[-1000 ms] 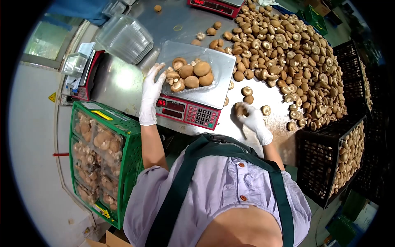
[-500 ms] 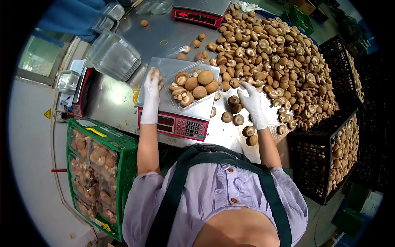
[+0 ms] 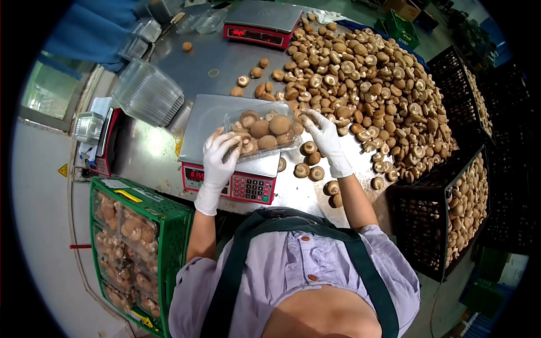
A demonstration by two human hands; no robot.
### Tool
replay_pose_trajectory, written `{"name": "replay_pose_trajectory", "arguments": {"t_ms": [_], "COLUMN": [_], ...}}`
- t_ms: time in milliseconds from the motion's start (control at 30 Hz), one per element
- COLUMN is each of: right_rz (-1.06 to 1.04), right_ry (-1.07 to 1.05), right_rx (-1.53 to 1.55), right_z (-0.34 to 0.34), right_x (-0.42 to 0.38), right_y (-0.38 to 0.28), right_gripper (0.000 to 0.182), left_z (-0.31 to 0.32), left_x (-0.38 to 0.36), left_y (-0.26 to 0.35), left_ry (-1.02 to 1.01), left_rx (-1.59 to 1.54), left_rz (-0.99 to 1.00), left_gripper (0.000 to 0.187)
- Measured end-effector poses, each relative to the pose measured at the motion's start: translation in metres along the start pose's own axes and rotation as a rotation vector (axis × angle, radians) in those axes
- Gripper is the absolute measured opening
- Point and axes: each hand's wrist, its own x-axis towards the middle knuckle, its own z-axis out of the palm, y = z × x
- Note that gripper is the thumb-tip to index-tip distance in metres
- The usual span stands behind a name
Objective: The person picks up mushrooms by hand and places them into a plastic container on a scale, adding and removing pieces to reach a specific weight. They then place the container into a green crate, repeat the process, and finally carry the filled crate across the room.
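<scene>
A clear plastic box [image 3: 265, 155] full of brown mushrooms [image 3: 280, 124] rests on the steel plate of a red weighing scale [image 3: 194, 121]. Clear plastic catches the light over the mushrooms; whether the lid is fastened cannot be made out. My left hand [image 3: 218, 166], in a white glove with bare-looking fingertips, is bent around the box's left front corner. At the opposite end, my right hand [image 3: 327, 141], gloved the same way, pinches near the box's right edge. Several loose mushrooms [image 3: 316, 173] lie on the steel table below my right hand.
A large mushroom heap [image 3: 372, 84] covers the table's right side. Black crates [image 3: 420, 225] of mushrooms stand right. Stacked clear boxes [image 3: 149, 93] and another scale [image 3: 262, 28] are further back. A green crate [image 3: 163, 242] with packed boxes stands left.
My left hand has come from the scale's left side onto the box's near left corner. My right hand has moved up and left to the box's right end. The scale display now shows lit digits.
</scene>
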Motion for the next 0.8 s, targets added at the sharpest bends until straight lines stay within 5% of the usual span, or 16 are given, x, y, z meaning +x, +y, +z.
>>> {"name": "replay_pose_trajectory", "arguments": {"t_ms": [67,133,200,300,367,433,700,800], "right_rz": [0.163,0.27,0.368,0.407,0.316,0.454,-0.036,-0.395], "right_ry": [-0.154,-0.27,-0.313,-0.339,-0.368,-0.362,-0.162,-0.118], "right_rx": [-0.263,-0.207,-0.151,-0.007,0.267,0.243,-0.063,-0.163], "right_z": [-0.007,-0.005,-0.006,-0.007,-0.008,-0.01,0.003,-0.001], "right_x": [-0.01,-0.01,-0.011,-0.018,-0.025,-0.033,-0.075,-0.082], "right_y": [-0.018,0.001,0.006,0.013,0.012,-0.005,0.036,0.035], "right_gripper": [0.047,0.043,0.039,0.031,0.023,0.023,0.024,0.024], "left_z": [0.013,0.021,0.022,0.013,0.015,0.017,0.025,0.014], "left_x": [-0.021,-0.034,-0.042,-0.035,-0.033,-0.036,-0.076,-0.077], "left_y": [0.007,0.01,0.015,0.02,0.022,0.021,0.024,0.041], "left_ry": [0.142,0.229,0.106,-0.06,0.012,0.009,-0.011,0.02], "left_rx": [-0.055,-0.035,-0.651,-0.92,-0.911,-0.949,-0.657,-0.294], "left_rz": [-0.174,-0.23,-0.922,-1.13,-1.092,-1.06,-0.853,-0.507], "left_gripper": [0.031,0.035,0.035,0.028,0.019,0.018,0.02,0.035]}}
